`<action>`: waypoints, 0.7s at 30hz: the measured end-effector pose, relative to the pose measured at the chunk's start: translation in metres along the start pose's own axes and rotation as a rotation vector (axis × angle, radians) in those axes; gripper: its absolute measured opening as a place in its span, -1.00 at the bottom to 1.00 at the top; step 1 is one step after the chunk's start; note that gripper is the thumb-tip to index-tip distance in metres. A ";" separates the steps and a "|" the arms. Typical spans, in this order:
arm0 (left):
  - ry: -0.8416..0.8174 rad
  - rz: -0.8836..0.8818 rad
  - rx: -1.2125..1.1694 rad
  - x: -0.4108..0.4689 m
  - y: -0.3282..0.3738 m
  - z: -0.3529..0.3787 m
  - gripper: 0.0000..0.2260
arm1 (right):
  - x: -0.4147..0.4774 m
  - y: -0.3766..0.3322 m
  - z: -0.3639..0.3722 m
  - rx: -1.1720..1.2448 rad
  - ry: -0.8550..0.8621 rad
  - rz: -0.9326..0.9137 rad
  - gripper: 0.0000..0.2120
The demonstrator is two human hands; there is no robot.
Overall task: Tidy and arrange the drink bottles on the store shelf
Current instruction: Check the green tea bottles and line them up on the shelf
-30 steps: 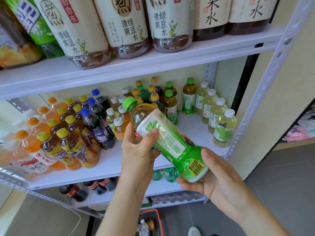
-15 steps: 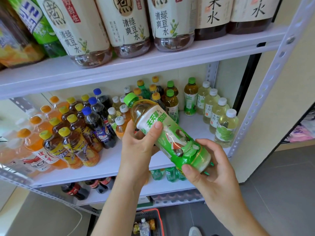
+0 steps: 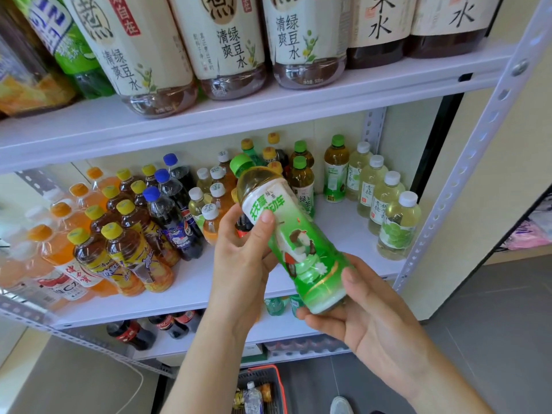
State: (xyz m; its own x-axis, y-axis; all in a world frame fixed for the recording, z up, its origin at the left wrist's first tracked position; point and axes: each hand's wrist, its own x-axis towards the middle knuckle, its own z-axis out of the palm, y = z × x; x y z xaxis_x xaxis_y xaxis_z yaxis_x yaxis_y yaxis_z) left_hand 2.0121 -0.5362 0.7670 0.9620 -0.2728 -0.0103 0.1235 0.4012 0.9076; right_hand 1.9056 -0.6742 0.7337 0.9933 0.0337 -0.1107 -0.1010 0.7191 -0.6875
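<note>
**Desk:** What containers are on your feed?

**Operator:** I see a green tea bottle (image 3: 298, 249) held in the air in front of the middle shelf (image 3: 343, 234). It is tilted, with its green cap (image 3: 241, 164) up and to the left. Pale amber liquid shows at its shoulder, above the label. On the shelf behind it I have orange drinks (image 3: 59, 249) at the far left. Next to them are yellow-capped tea bottles (image 3: 131, 249), then blue-capped cola bottles (image 3: 170, 216). A row of white-capped pale bottles (image 3: 385, 201) stands at the right. Large cream-labelled bottles (image 3: 227, 46) stand on the upper shelf (image 3: 298, 106). Down on the floor a red-rimmed basket (image 3: 260, 367) holds a few small bottles (image 3: 253, 397).

**Desk:** And the hands?

**Operator:** The left hand (image 3: 242, 264) grips the bottle's upper part, with the thumb laid across the white of the label. The right hand (image 3: 367, 321) cups the base, fingers curled under it.

**Desk:** What differs from a second ago?

**Operator:** The bottle has turned about its own length. A yellow sticker near the base faced me then, and now I see a printed figure on the green label. Both hands keep their hold, and the bottle stays at much the same tilt and place.
</note>
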 end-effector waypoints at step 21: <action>0.019 -0.163 -0.143 0.013 -0.013 -0.005 -0.38 | 0.009 0.005 0.000 -0.018 -0.051 0.168 -0.40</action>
State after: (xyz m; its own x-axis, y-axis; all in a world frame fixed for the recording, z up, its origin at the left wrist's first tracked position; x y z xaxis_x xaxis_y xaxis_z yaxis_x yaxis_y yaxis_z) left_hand 2.0240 -0.5404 0.7525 0.9308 -0.3283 -0.1607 0.3094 0.4737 0.8246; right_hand 1.9142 -0.6702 0.7294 0.9640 0.1878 -0.1883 -0.2659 0.6876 -0.6757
